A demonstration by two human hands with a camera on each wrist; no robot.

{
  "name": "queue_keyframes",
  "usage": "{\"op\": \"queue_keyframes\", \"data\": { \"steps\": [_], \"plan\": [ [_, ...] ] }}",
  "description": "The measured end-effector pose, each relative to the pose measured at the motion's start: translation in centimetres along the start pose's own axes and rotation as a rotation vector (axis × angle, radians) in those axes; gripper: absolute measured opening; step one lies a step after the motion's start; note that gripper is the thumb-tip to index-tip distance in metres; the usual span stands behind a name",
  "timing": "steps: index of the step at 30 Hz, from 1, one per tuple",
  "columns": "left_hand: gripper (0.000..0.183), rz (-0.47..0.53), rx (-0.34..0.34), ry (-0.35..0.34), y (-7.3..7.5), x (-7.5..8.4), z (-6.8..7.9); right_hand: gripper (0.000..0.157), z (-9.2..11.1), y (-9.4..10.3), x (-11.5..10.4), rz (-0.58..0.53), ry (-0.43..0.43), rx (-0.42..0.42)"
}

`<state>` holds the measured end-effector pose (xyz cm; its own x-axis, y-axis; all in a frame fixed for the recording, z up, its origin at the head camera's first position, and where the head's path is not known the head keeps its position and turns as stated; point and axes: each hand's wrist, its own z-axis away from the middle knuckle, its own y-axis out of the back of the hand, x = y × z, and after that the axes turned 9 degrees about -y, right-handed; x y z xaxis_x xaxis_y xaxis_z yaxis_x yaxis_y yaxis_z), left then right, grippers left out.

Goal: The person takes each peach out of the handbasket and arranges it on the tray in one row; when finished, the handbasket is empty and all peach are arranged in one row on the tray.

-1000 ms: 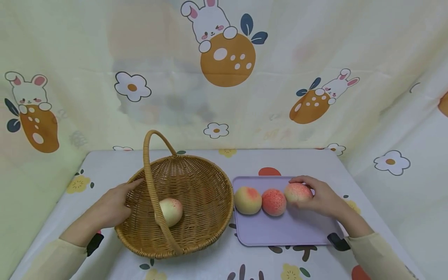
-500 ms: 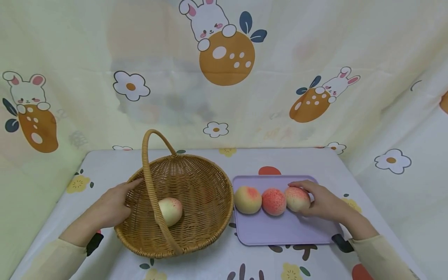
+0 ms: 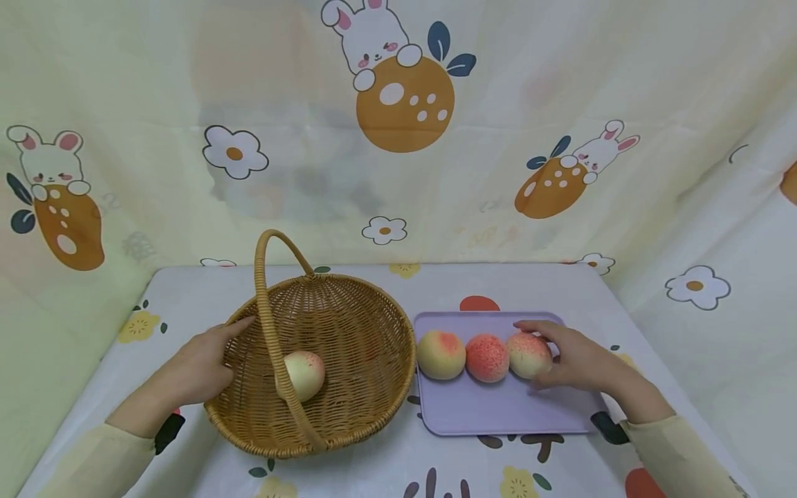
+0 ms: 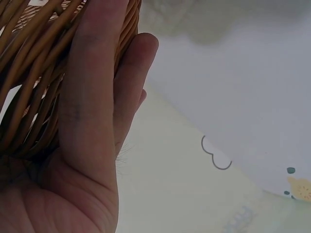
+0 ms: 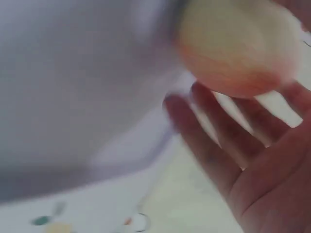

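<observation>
A wicker basket with a tall arched handle stands at the left, and one pale peach lies inside. My left hand holds the basket's left rim; in the left wrist view its fingers lie along the outer weave. On the lilac tray, a yellow peach, a red peach and a pale pink-topped peach sit in a row. My right hand is around the right side of the pink-topped peach, its fingers spread and loose in the right wrist view, thumb apart from the fruit.
The tray stands close to the basket's right side. A patterned cloth covers the table, and rabbit-print curtains hang behind and at both sides. The basket's handle rises over its left part.
The pink-topped peach has settled slightly lower beside the red one, and my right thumb has moved off its front. My left hand and the basket have stayed put.
</observation>
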<state>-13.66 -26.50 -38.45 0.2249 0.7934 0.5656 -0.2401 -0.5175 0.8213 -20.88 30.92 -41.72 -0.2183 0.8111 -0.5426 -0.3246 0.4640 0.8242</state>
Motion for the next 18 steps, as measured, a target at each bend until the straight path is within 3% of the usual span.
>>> {"op": "queue_keyframes", "data": {
  "steps": [4, 9, 13, 18],
  "plan": [
    [0.084, -0.01, -0.003, -0.003, 0.1, 0.0, -0.1, 0.103, -0.8, 1.2, -3.1, 0.034, 0.05, 0.054],
    [0.084, -0.008, -0.01, 0.01, 0.1, 0.0, -0.1, 0.098, -2.5, 1.3, -9.9, 0.026, 0.174, 0.076],
    [0.085, -0.009, -0.008, 0.009, 0.0, -0.1, -0.1, 0.096, -3.8, -1.0, -15.3, 0.034, 0.323, 0.055],
    [0.085, -0.021, -0.002, 0.002, 0.0, -0.3, -0.2, 0.092, -5.4, -5.3, -20.7, 0.078, 0.466, -0.031]
  ]
}}
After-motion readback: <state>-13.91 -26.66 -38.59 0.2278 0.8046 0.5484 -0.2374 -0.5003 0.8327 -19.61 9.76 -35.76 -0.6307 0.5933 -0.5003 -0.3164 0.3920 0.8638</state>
